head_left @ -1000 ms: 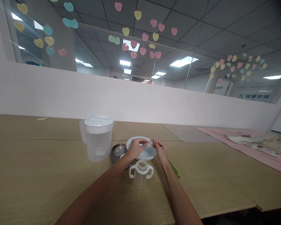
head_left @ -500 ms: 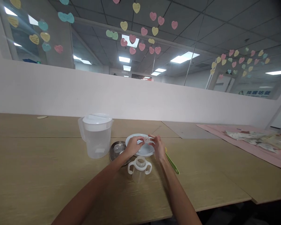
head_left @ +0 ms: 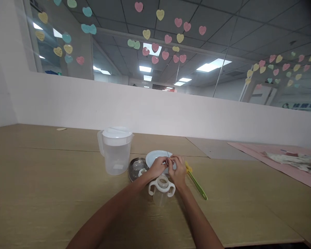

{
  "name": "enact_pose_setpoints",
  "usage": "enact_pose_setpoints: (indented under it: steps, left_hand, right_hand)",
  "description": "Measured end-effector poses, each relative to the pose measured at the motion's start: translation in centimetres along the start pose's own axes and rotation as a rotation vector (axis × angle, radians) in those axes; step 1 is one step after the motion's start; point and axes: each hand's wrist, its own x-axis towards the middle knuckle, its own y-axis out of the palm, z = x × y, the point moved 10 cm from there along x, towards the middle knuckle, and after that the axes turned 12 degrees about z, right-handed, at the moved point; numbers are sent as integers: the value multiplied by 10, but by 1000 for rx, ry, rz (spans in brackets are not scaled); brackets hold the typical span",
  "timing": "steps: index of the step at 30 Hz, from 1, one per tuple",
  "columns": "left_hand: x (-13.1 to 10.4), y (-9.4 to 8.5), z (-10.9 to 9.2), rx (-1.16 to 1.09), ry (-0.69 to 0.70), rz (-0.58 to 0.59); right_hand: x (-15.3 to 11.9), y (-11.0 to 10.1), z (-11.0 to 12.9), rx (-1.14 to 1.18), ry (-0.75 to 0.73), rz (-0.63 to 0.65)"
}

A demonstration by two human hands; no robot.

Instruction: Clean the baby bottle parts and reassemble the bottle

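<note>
Above a two-handled cup (head_left: 161, 188), left hand (head_left: 157, 167), right hand (head_left: 178, 169), grips pinching a small clear part (head_left: 170, 161)

Both hands meet fingertip to fingertip over the white bowl (head_left: 155, 157). Left hand (head_left: 158, 167) and right hand (head_left: 178, 170) pinch a small clear part (head_left: 169, 161) between them; too small to identify. Two-handled cup (head_left: 161, 188) sits just under the wrists, open top. Steel dish (head_left: 135, 168) left of the left fingers, lidded jug (head_left: 116, 150) further left. Green brush (head_left: 196, 180) just right of the right fingers.
</note>
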Motion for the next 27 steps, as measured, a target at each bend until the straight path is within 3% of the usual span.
enact_pose_setpoints:
  steps: [5, 9, 15, 19, 22, 27]
  left_hand:
    - [1, 3, -1, -93, 4, 10]
    - [-2, -3, -7, -39, -6, -3]
    - [-10, -16, -25, 213, -21, 22]
    - [-9, -26, -23, 284, -39, 46]
    - [-4, -35, -20, 201, -32, 44]
    - [2, -45, -15, -90, -23, 6]
  right_hand:
    - [-1, 12, 15, -73, -94, 50]
    - [-3, 12, 12, -82, -92, 44]
    - [-1, -5, 10, -47, -26, -28]
    - [25, -12, 34, -47, -117, 55]
    - [49, -10, 58, -234, -214, 71]
    - [65, -10, 71, -398, -265, -115]
